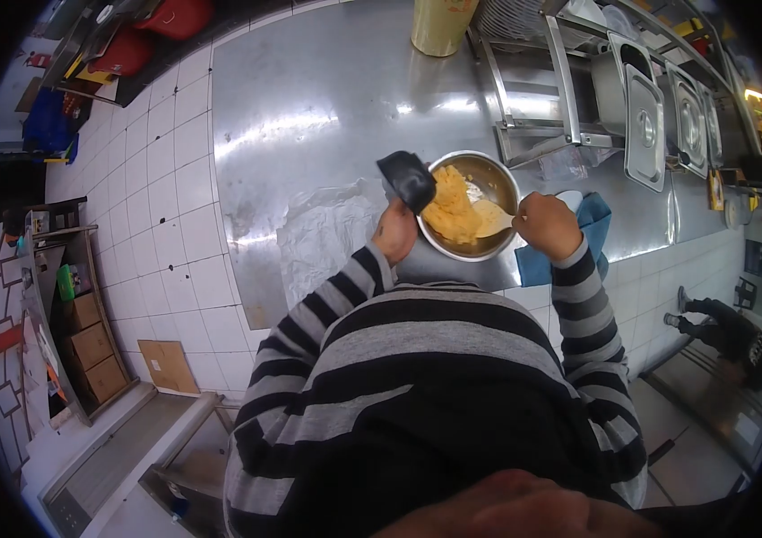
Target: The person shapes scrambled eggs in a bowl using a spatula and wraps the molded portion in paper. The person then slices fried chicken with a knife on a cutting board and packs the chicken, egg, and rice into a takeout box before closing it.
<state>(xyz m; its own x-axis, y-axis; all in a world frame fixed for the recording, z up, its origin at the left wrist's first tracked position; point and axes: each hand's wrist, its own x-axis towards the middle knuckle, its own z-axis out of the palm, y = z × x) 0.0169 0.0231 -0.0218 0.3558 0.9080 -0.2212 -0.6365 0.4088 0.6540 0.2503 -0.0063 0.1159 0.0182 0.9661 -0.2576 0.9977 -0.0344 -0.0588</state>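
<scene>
A round metal mixing bowl [508, 179] stands on the steel table in front of me. Inside it lies a thick yellow-orange mash [449, 211]. My left hand [396, 231] grips a small black bowl [407, 179], tilted over the left rim of the metal bowl. My right hand [549, 224] is closed around the handle of a pale spatula [491, 218], whose blade rests against the mash. What the black bowl holds inside is hidden. Right beside my right hand lies a blue cloth [593, 224].
A crumpled clear plastic sheet [323, 238] covers part of the steel table [309, 99] at left. A metal rack [569, 90] with lidded steel pans [645, 125] stands at back right. A yellow container [442, 27] is at the far edge. Another person [740, 345] is at far right.
</scene>
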